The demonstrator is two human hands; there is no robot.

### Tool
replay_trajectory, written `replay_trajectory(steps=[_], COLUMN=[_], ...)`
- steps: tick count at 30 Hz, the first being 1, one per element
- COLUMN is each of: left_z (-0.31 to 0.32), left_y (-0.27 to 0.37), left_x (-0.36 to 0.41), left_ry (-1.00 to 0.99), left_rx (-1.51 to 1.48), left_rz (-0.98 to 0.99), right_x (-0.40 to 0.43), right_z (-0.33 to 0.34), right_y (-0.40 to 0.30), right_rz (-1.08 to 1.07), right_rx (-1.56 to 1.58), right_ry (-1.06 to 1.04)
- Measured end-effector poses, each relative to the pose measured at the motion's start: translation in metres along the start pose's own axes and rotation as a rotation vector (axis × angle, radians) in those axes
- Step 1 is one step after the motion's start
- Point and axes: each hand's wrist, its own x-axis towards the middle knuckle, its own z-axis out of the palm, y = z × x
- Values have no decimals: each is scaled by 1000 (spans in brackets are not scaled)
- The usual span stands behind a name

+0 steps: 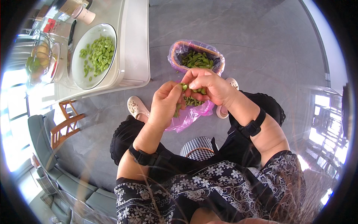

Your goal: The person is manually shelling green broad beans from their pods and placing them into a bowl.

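My left hand (165, 103) pinches a green edamame pod (183, 86) between thumb and fingertips. Another green pod (176, 111) shows below, against its lower fingers. Close beside it, my right hand (211, 84) brings its thumb to the pinched pod and cups several green beans (200, 91) in curled fingers. Under both hands a pink plastic bag (193, 117) lies on the floor with many pods (193, 101) in it, partly hidden. Beyond them stands a bin (173, 54) lined with a clear purplish bag, holding green pods or hulls (197, 59).
At left, a white table (135, 42) carries a dark-rimmed white basin (79, 65) of shelled beans (102, 53), a fruit basket (39, 60), a black-handled knife (72, 32) and a pink-white cup (84, 14). A wooden chair (67, 124) and grey sofa (75, 182) stand lower left.
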Motion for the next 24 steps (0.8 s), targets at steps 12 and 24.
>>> replay_trajectory(steps=[12,24], left_z=[-11,-18], left_y=[3,0], left_x=[1,9], left_ry=[-55,-169], left_rx=[92,-174], left_rz=[-54,-282], right_x=[7,16], right_z=[-12,-39], right_y=[-1,-10], right_rz=[70,-171], right_rx=[-123,-289], right_ry=[65,401])
